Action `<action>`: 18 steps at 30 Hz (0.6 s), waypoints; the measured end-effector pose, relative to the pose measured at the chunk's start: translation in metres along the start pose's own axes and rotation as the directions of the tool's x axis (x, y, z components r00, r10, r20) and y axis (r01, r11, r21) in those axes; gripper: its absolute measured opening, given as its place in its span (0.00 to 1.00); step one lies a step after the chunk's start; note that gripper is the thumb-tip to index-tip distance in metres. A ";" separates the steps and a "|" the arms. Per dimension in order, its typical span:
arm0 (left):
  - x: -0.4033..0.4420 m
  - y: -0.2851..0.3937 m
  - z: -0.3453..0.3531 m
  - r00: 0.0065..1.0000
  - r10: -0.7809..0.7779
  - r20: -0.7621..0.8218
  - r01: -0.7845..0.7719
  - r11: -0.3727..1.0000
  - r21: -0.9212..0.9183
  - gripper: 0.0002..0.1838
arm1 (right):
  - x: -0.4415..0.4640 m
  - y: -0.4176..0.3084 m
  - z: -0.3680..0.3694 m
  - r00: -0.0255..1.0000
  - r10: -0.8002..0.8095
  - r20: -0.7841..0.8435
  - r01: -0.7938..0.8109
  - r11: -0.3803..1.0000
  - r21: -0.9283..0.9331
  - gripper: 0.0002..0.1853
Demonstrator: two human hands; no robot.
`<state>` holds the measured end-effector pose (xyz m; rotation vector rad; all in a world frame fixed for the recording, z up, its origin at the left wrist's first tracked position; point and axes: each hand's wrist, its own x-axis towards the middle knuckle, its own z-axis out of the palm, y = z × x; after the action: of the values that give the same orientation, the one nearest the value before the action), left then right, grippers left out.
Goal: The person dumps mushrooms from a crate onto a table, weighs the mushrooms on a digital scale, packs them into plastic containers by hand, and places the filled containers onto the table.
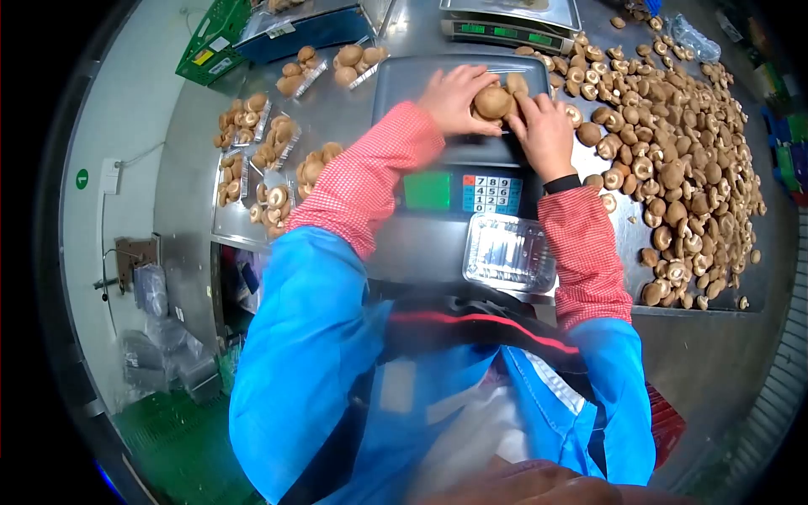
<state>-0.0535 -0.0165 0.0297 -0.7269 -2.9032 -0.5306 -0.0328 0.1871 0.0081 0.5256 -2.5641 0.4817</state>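
Both hands are over the dark tray [404,84] of a scale with a green display [427,191] and a keypad. My left hand [461,101] curves round the left side of a few brown mushrooms [492,103]. On their right side my right hand [544,130], with a black band at the wrist, has its fingers against them. The mushrooms lie between the two hands, partly hidden by the fingers. A clear plastic tray [507,251] sits in front of the scale, nearest to my right forearm.
A large heap of loose mushrooms [673,172] covers the right of the metal table. Several packed trays of mushrooms [273,139] stand at the left. Another scale [509,32] is at the back, and a green crate [210,42] at the back left.
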 end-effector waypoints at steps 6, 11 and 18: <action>0.000 0.004 0.016 0.982 -0.001 -0.187 0.015 0.997 0.070 0.49 | 0.000 -0.004 0.006 1.000 0.023 -0.002 -0.023 0.999 -0.025 0.21; -0.016 -0.006 0.012 0.936 -0.126 -0.330 0.051 0.973 -0.224 0.48 | -0.021 -0.004 -0.049 0.988 0.059 -0.141 -0.037 0.987 0.154 0.22; -0.076 -0.053 0.044 0.808 -0.581 0.099 0.509 0.602 -0.616 0.29 | -0.199 -0.008 -0.079 0.828 -0.134 0.545 -0.072 0.938 0.340 0.09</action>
<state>-0.0118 -0.0777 -0.0417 0.2268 -2.7756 -1.5885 0.1620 0.2682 -0.0271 0.9591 -3.0337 0.8938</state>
